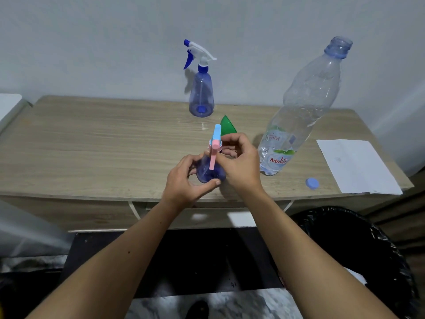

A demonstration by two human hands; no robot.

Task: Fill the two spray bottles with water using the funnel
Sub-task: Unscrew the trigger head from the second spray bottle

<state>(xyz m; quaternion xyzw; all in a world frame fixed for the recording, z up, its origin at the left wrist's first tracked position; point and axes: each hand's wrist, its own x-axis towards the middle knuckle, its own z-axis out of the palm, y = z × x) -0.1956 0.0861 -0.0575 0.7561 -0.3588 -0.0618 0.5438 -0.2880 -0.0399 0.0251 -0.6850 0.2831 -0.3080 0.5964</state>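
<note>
We are holding the near spray bottle, a small blue one with a pink and light-blue trigger head, upright near the front edge of the wooden counter. Our left hand is wrapping its fingers around the bottle's body, with the thumb pressing across the base. Our right hand is curling around the neck just under the trigger head, gripping the collar there; we cannot tell whether the head is seated tight or loose.

Just behind our right hand the green funnel is lying on the counter, partly hidden by the fingers. The second spray bottle, blue with a white and blue trigger head, is standing upright at the back of the counter by the wall, well apart from our hands, its head screwed on. To the right, the large clear water bottle is standing uncapped, near our right hand but apart from it. Its blue cap is lying near the counter's front edge, just beside a white sheet of paper.
</note>
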